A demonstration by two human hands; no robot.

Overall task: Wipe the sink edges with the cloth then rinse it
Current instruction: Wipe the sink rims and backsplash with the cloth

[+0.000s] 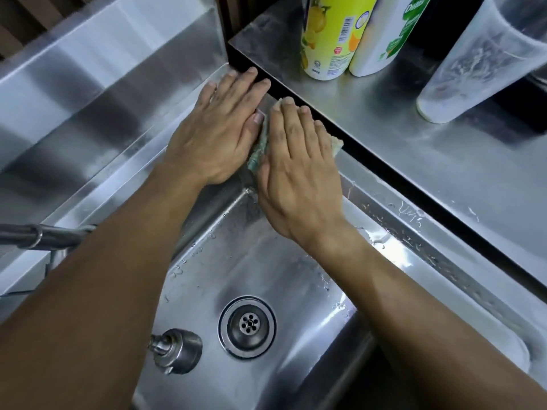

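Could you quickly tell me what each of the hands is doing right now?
Left hand: open, flat on the sink edge beside the cloth.
Right hand: open, pressing the cloth flat.

Both flat hands, left hand [214, 130] and right hand [299, 170], on cloth [260, 149] at sink [384, 232] corner

Single head view, close above sink [384, 241], looking steeply down.

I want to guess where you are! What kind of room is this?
Probably a kitchen washing-up area. There is a steel sink with a drain, bottles of what looks like dish soap on the steel counter, and both hands, left hand and right hand, pressing a cloth.
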